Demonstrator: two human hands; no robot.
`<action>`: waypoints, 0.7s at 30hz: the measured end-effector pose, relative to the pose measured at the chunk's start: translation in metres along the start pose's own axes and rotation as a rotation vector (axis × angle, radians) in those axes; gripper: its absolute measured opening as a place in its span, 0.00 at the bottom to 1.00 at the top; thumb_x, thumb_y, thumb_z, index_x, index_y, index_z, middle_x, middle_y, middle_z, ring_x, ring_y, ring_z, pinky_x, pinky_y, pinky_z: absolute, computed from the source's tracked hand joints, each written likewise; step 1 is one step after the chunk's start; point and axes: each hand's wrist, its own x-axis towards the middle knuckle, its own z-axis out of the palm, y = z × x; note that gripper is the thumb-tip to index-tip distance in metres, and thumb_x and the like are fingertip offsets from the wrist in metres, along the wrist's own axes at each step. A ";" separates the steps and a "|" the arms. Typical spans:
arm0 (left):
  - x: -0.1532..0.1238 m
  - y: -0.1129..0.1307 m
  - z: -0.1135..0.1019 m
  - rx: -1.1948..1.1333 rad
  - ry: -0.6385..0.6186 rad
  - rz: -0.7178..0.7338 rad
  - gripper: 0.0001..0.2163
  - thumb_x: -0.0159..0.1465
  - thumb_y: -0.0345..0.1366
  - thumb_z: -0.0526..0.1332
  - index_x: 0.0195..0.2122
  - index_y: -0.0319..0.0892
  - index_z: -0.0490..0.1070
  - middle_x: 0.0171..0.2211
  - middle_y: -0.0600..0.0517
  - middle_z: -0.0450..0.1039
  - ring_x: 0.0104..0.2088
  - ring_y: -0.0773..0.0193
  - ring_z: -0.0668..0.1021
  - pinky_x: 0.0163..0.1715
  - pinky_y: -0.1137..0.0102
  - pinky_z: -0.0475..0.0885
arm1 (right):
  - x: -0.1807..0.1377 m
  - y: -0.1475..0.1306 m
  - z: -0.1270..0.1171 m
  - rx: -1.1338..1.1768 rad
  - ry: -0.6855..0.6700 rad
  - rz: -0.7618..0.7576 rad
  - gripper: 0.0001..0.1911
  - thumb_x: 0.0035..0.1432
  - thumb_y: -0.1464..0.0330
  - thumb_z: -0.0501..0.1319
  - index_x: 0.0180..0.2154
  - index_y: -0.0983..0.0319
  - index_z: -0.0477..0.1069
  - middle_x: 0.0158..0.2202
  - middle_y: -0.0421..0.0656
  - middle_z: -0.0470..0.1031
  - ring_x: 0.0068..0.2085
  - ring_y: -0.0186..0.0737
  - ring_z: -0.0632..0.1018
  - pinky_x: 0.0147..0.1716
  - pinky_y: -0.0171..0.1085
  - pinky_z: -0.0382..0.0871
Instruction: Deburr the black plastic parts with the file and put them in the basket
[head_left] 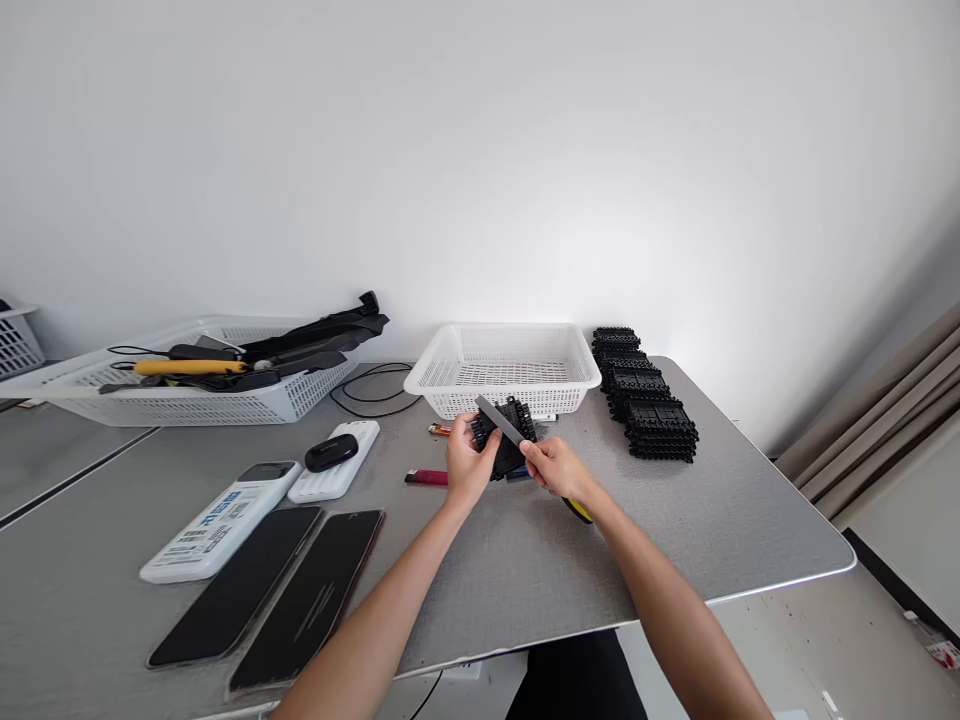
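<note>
The plastic part (510,458) is black, the file (498,420) grey.

Matt plastic, dull metal, gloss and cloth
The black part (509,457) and stacked parts (661,432) appear as matt, ridged plastic; the flat blade (499,419), dull grey metal; the basket (444,402), smooth white plastic; the phone screens (241,583), glossy; the tabletop (540,590), finely textured; the curtain (885,410), cloth.

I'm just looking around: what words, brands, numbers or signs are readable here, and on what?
None reads clearly enough to quote.
Larger white power bank: blue print, too small and blurred.
Bottle at far right: red-marked label, too blurred.
Small orange item by the basket: markings too small.
</note>
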 end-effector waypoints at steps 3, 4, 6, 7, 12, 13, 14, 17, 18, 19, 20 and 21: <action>0.000 0.001 0.000 -0.001 0.004 0.001 0.16 0.56 0.40 0.67 0.42 0.43 0.64 0.31 0.50 0.77 0.31 0.61 0.80 0.29 0.71 0.73 | 0.000 0.000 0.001 -0.034 0.040 0.007 0.31 0.64 0.46 0.49 0.18 0.61 0.61 0.13 0.37 0.60 0.14 0.28 0.60 0.16 0.30 0.53; 0.000 0.001 0.000 -0.010 0.012 -0.005 0.17 0.55 0.40 0.67 0.42 0.43 0.64 0.31 0.49 0.77 0.31 0.60 0.80 0.29 0.70 0.74 | 0.001 0.000 0.000 -0.037 0.055 0.013 0.31 0.64 0.46 0.48 0.18 0.61 0.61 0.13 0.37 0.59 0.14 0.28 0.60 0.16 0.31 0.53; 0.001 0.000 0.000 -0.020 0.024 -0.011 0.17 0.55 0.40 0.67 0.42 0.42 0.64 0.31 0.49 0.78 0.31 0.60 0.81 0.30 0.70 0.74 | 0.001 0.000 0.000 -0.036 0.054 0.011 0.32 0.64 0.46 0.47 0.18 0.61 0.61 0.13 0.37 0.59 0.14 0.28 0.60 0.16 0.31 0.54; 0.001 0.000 0.000 -0.022 0.026 -0.009 0.17 0.55 0.40 0.67 0.42 0.42 0.64 0.32 0.49 0.78 0.32 0.60 0.81 0.31 0.70 0.74 | 0.000 0.000 0.000 -0.037 0.042 0.003 0.32 0.64 0.46 0.47 0.18 0.61 0.61 0.13 0.37 0.59 0.14 0.28 0.60 0.16 0.31 0.54; 0.002 -0.004 -0.001 -0.027 0.030 0.012 0.18 0.55 0.41 0.68 0.42 0.43 0.65 0.32 0.49 0.77 0.31 0.60 0.81 0.30 0.70 0.74 | -0.001 -0.002 -0.001 -0.030 0.061 -0.002 0.32 0.62 0.44 0.49 0.18 0.61 0.61 0.13 0.38 0.60 0.16 0.29 0.61 0.16 0.31 0.53; 0.003 -0.005 -0.001 -0.026 0.032 0.013 0.18 0.55 0.42 0.68 0.42 0.43 0.65 0.32 0.48 0.77 0.31 0.60 0.81 0.30 0.69 0.75 | -0.001 -0.003 -0.001 -0.008 0.081 -0.003 0.32 0.61 0.43 0.50 0.18 0.61 0.61 0.14 0.38 0.60 0.16 0.29 0.61 0.17 0.31 0.53; 0.003 -0.006 -0.002 -0.024 0.034 0.013 0.18 0.55 0.42 0.68 0.43 0.42 0.65 0.32 0.48 0.77 0.32 0.60 0.81 0.31 0.69 0.75 | -0.001 -0.004 -0.001 0.020 0.103 -0.010 0.32 0.60 0.42 0.50 0.19 0.61 0.62 0.14 0.38 0.61 0.17 0.30 0.61 0.17 0.31 0.53; 0.002 -0.005 -0.002 0.006 0.025 0.030 0.18 0.56 0.42 0.67 0.45 0.43 0.65 0.33 0.48 0.77 0.33 0.59 0.81 0.33 0.69 0.75 | -0.002 -0.008 -0.002 0.093 0.197 -0.052 0.30 0.58 0.42 0.52 0.22 0.61 0.65 0.17 0.39 0.62 0.19 0.31 0.62 0.18 0.32 0.53; 0.001 -0.005 -0.002 0.037 0.021 0.049 0.18 0.57 0.42 0.66 0.46 0.43 0.65 0.33 0.48 0.77 0.34 0.59 0.81 0.33 0.68 0.75 | -0.002 -0.010 -0.003 0.095 0.241 -0.066 0.29 0.58 0.43 0.53 0.23 0.62 0.66 0.18 0.39 0.62 0.20 0.32 0.62 0.19 0.32 0.53; -0.001 -0.003 -0.002 0.085 0.020 0.079 0.18 0.58 0.42 0.65 0.47 0.43 0.65 0.34 0.48 0.77 0.34 0.59 0.81 0.34 0.68 0.75 | -0.003 -0.012 -0.003 0.083 0.293 -0.077 0.28 0.57 0.44 0.54 0.24 0.62 0.67 0.19 0.39 0.62 0.21 0.32 0.62 0.19 0.33 0.54; -0.003 -0.002 -0.002 0.145 0.019 0.119 0.18 0.59 0.42 0.64 0.48 0.43 0.65 0.35 0.48 0.77 0.35 0.58 0.81 0.35 0.67 0.75 | -0.005 -0.015 -0.004 0.061 0.348 -0.087 0.27 0.57 0.45 0.55 0.25 0.62 0.68 0.19 0.39 0.61 0.22 0.33 0.62 0.20 0.33 0.54; -0.005 0.000 -0.001 0.209 0.018 0.167 0.18 0.60 0.42 0.63 0.49 0.43 0.65 0.36 0.47 0.77 0.36 0.57 0.81 0.36 0.66 0.75 | -0.006 -0.017 -0.004 0.035 0.404 -0.097 0.25 0.56 0.46 0.57 0.26 0.62 0.69 0.20 0.38 0.61 0.23 0.33 0.62 0.21 0.34 0.54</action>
